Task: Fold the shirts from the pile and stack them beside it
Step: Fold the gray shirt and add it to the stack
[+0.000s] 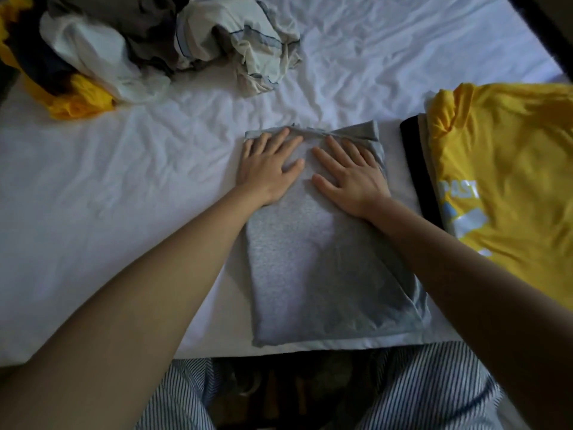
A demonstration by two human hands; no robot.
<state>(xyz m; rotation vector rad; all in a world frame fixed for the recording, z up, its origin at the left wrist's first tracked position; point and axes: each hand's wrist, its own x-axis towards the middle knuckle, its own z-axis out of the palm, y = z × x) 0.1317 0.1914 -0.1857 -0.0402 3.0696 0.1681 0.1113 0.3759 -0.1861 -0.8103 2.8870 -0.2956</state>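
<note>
Partly done, seemingly: the left hand (268,169) and right hand (353,178) lay flat, gripping nothing, pressing the folded grey shirt (325,274) at the bed's (124,212) near edge. The stack (502,169) (yellow on top) sat rightward, and the pile (124,51) lay unfolded at the far-left corner.

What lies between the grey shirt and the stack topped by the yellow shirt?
Only a narrow strip of bare white sheet separates grey shirt and stack, in the head view.

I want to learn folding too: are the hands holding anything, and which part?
Nothing is gripped. The left hand and right hand lie flat, fingers straight, pressing the far end of the folded gray shirt.
</note>
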